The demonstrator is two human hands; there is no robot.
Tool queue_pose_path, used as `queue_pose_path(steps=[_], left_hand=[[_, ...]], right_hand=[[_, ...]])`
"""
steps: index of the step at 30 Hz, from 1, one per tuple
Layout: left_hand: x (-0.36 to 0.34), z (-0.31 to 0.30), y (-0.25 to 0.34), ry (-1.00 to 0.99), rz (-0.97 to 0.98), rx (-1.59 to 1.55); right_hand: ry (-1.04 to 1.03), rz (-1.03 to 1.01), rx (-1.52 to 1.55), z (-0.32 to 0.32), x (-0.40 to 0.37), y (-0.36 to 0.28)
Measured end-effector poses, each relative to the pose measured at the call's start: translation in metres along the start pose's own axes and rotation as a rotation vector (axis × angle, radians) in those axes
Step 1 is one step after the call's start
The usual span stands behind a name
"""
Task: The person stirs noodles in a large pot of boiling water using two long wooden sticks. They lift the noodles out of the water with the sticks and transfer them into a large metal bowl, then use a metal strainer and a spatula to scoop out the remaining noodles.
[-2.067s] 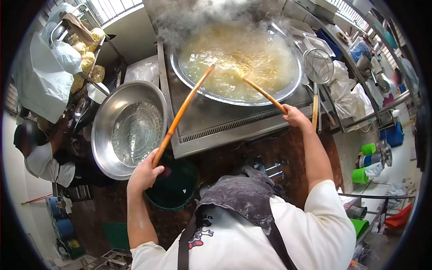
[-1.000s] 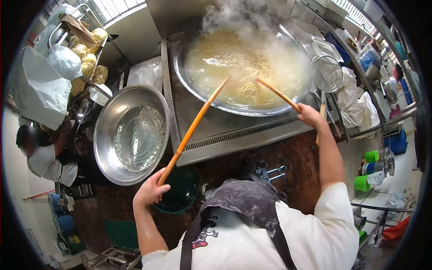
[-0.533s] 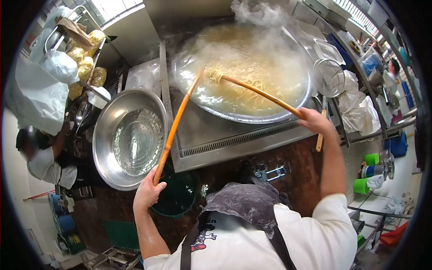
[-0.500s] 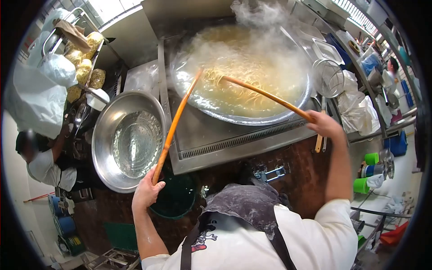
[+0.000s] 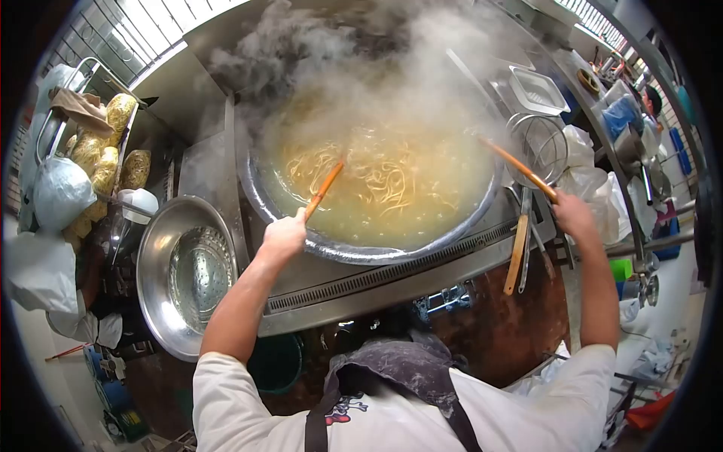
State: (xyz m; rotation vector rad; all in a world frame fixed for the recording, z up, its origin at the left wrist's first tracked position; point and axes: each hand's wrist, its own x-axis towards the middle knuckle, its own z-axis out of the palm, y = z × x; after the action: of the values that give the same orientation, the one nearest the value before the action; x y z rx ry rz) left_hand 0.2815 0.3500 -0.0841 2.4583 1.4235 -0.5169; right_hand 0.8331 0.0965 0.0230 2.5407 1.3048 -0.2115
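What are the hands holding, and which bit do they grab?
The left hand grips one brown stick and the right hand another stick, each by its near end.

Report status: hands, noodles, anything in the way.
Left hand gripping one wooden stick, right hand gripping a second wooden stick. Noodles loose in the wide pan. Steam veiling its far side.

Reckoned from the pot's (image 5: 369, 258) middle, room to pass opens at 6 o'clock, above the bench's (image 5: 301, 311) front edge. Sticks (image 5: 325, 190) (image 5: 520, 165) slant across 9 and 3, the strainer (image 5: 538, 148) crowds 3, the basin (image 5: 157, 290) blocks 8; steam (image 5: 354, 53) veils 12.
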Motion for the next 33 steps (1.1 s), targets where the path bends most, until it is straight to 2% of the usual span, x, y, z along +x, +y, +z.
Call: queue_pose_path(steps=[3, 6, 9, 14, 18, 20, 21, 22, 23, 24, 26, 27, 28, 30, 33], left_hand=[[0.055, 0.012, 0.036, -0.004, 0.008, 0.015], [0.084, 0.013, 0.062, -0.039, -0.063, -0.078], [0.115, -0.003, 0.078, -0.007, -0.075, -0.132], [0.144, -0.041, 0.104, -0.038, -0.169, -0.326], [0.137, -0.016, 0.057, 0.084, -0.063, -0.335], [0.1, -0.003, 0.014, 0.085, -0.013, -0.353], [0.082, 0.02, -0.022, 0.204, 0.07, -0.282], [0.033, -0.011, -0.022, -0.036, -0.139, -0.453], [-0.001, 0.004, -0.054, 0.002, -0.082, -0.575], [-0.05, -0.003, -0.06, 0.02, -0.097, -0.657], [-0.134, 0.0, -0.073, -0.098, -0.318, -0.867], [-0.173, 0.011, -0.077, -0.09, -0.384, -1.021], [-0.205, 0.012, -0.072, -0.133, -0.469, -1.039], [-0.249, 0.022, -0.06, -0.111, -0.473, -1.08], [-0.267, 0.032, -0.045, -0.052, -0.488, -1.114]], right_hand=[[-0.03, -0.095, 0.008, 0.04, 0.087, -0.046], [-0.071, -0.194, 0.106, 0.073, 0.166, -0.096], [-0.051, -0.31, 0.162, 0.097, 0.227, -0.143], [0.022, -0.365, 0.226, 0.096, 0.267, -0.208], [0.024, -0.352, 0.176, 0.057, 0.243, -0.198], [0.025, -0.318, 0.132, 0.043, 0.214, -0.155], [0.055, -0.305, 0.135, 0.044, 0.2, -0.126], [0.061, -0.306, 0.144, 0.035, 0.17, -0.097], [0.044, -0.312, 0.187, 0.029, 0.143, -0.069], [0.066, -0.319, 0.2, 0.023, 0.114, -0.045], [-0.001, -0.281, 0.239, 0.011, 0.073, -0.018], [0.003, -0.28, 0.24, 0.011, 0.072, -0.021], [-0.048, -0.282, 0.244, 0.015, 0.074, -0.027], [-0.095, -0.344, 0.278, 0.044, 0.094, -0.046], [-0.091, -0.436, 0.311, 0.076, 0.122, -0.117]])
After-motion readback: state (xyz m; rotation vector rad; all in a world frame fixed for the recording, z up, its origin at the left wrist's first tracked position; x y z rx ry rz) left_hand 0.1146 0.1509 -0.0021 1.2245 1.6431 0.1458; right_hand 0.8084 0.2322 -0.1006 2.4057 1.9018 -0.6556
